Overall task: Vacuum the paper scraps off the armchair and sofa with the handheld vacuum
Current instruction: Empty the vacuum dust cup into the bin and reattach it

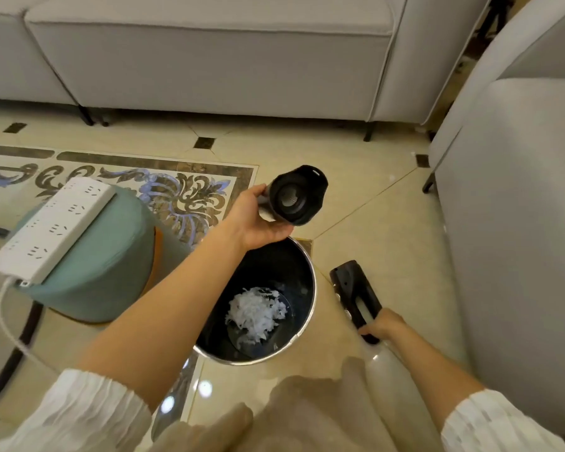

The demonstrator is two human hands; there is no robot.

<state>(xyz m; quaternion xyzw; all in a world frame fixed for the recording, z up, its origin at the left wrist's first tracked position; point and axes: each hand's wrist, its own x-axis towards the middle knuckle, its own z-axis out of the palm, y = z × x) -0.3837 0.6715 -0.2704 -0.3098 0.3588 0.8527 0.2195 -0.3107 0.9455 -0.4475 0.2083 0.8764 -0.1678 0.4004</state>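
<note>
Left hand (258,220) grips vacuum body (296,195), open end facing camera, above bin (304,308); right hand (384,324) closed on dust cup (354,296), lower right, long axis pointing up-left toward body.

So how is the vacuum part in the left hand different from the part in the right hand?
The left hand holds the dust cup up in the air above the bin, while the right hand holds the nozzle piece low, near the floor. The dust cup is round, its open end showing a filter inside; the nozzle piece is long and flat. Both are black.
</note>
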